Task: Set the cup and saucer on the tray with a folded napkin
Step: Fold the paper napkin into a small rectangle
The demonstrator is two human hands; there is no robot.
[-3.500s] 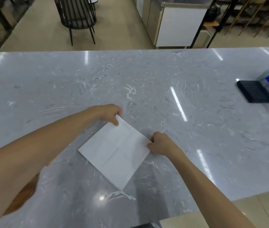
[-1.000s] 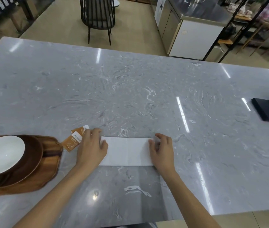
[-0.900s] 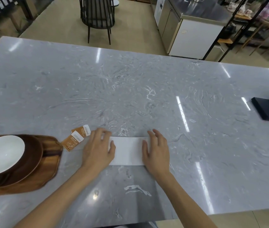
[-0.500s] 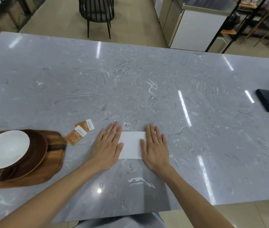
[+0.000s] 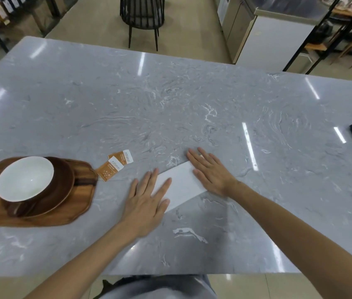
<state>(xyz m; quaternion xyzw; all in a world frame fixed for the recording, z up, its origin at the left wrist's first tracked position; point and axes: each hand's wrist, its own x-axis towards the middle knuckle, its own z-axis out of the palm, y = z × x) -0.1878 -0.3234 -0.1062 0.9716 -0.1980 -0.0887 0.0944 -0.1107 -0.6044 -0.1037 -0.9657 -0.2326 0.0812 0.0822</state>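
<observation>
Both hands: my left hand [image 5: 147,197] and right hand [image 5: 210,171] are pressing flat, fingers straight, no grip
Napkin: folded napkin [image 5: 180,185] is lying on the counter [image 5: 192,104] under them
Tray: wooden tray [image 5: 69,212] is sitting left, holding the saucer [image 5: 62,190]

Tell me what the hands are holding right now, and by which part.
Nothing is gripped. Both hands lie flat on the folded napkin: the left hand presses its left end, the right hand its right end.
</observation>
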